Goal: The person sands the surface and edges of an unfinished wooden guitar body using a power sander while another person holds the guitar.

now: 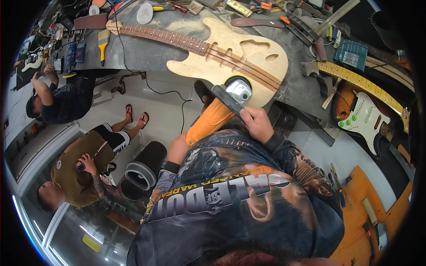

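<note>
An unfinished pale wooden guitar body (pixel 266 62) with a dark striped centre and a fretted neck (pixel 164 37) lies on the grey workbench (pixel 133 57). An orange power tool (pixel 208 122) with a silver head and a round yellow-edged pad sits at the lower middle of the body; whether the pad touches the wood I cannot tell. My right hand (pixel 257 124) is closed round its black handle (pixel 228 102). My left hand (pixel 179 146) is at the rear of the orange housing, holding it, with its fingers mostly hidden.
Brushes and hand tools crowd the bench, with a sunburst guitar (pixel 368 133) at right. A cord (pixel 164 92) hangs below the bench. Two people (pixel 53 99) (pixel 84 164) are at left, one holding a phone. A black cylindrical bin (pixel 148 162) stands near me; orange boards (pixel 364 186) are at lower right.
</note>
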The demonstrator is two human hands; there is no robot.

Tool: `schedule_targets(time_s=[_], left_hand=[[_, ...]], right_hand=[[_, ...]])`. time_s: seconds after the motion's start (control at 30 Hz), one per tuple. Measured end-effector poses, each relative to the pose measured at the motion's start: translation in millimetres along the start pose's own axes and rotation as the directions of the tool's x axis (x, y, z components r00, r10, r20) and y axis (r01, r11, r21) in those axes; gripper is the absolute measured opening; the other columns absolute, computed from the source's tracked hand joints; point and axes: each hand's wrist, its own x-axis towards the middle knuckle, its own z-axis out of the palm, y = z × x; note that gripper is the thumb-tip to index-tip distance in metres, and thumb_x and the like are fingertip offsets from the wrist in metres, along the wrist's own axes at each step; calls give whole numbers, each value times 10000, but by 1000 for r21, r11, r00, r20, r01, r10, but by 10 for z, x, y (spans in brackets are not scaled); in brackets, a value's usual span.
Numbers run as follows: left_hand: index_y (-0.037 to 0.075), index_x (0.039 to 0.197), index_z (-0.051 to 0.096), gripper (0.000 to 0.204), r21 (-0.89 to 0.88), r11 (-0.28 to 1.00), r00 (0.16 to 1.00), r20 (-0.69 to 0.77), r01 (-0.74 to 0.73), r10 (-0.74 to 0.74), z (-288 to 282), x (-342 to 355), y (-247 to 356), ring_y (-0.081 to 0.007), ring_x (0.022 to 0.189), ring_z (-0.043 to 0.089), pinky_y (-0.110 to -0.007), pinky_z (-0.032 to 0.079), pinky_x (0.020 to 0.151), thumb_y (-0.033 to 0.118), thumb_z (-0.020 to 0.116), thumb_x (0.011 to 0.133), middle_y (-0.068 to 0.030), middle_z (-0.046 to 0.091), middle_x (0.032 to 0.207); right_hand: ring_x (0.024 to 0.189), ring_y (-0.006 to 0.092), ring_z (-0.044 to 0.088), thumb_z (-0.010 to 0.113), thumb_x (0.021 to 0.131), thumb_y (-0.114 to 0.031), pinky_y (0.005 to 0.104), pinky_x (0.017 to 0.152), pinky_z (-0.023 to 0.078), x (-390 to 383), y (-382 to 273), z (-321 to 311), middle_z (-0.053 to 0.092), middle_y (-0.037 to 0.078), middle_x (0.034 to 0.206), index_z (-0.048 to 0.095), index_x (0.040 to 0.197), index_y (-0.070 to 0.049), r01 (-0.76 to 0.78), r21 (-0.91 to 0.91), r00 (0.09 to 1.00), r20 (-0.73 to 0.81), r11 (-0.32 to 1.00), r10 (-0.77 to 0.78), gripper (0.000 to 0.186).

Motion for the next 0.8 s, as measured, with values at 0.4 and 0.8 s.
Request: schedule_targets(time_s=[0.4, 0.8], left_hand=[[9, 1118, 757, 337, -254, 962, 980, -140, 100, -139, -253, -69, -31, -488, 1053, 751, -518, 600, 893, 270, 842, 923, -264, 792, 1089], [20, 1119, 758, 321, -250, 960, 972, -161, 125, -169, -436, 14, -220, -489, 1029, 758, -517, 609, 866, 256, 835, 916, -253, 800, 1069]], right_hand=[[800, 513, 682, 733, 1097, -362, 503, 691, 538, 823, -487, 527, 700, 274, 830, 792, 994, -18, 152, -99, 986, 90, 983, -143, 364], [634, 406, 624, 733, 1103, -357, 451, 636, 506, 1062, -686, 819, 650, 244, 733, 765, 942, 9, 120, -106, 990, 91, 987, -110, 400]])
